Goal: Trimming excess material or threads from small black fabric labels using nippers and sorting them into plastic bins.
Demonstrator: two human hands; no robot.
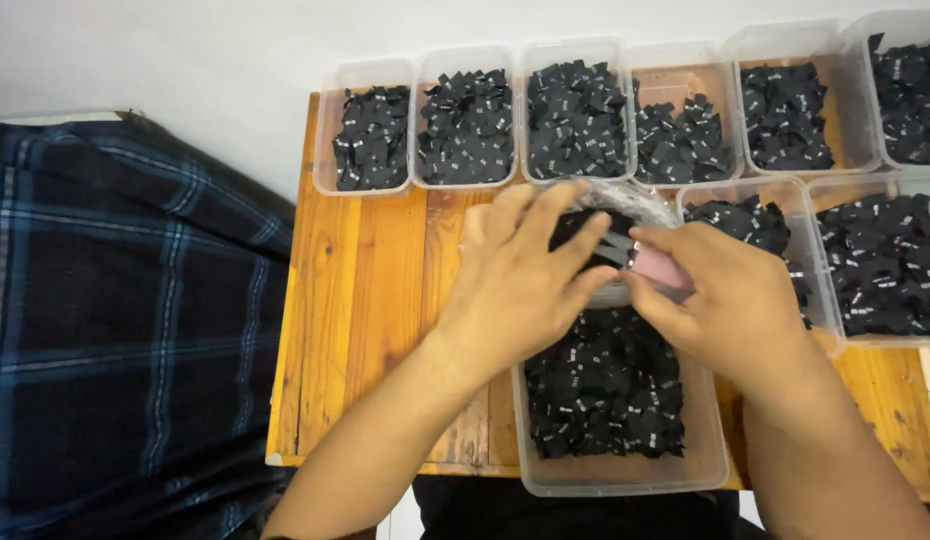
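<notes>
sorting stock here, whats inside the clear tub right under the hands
The clear tub holds a loose heap of small black fabric labels with white print. Its far end is covered by the left hand and right hand, so what lies there cannot be seen.

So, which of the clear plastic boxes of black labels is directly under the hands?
The near box at the table's front edge. Both the left hand and the right hand work above its far end, while the other boxes stand farther back or to the right.
</notes>
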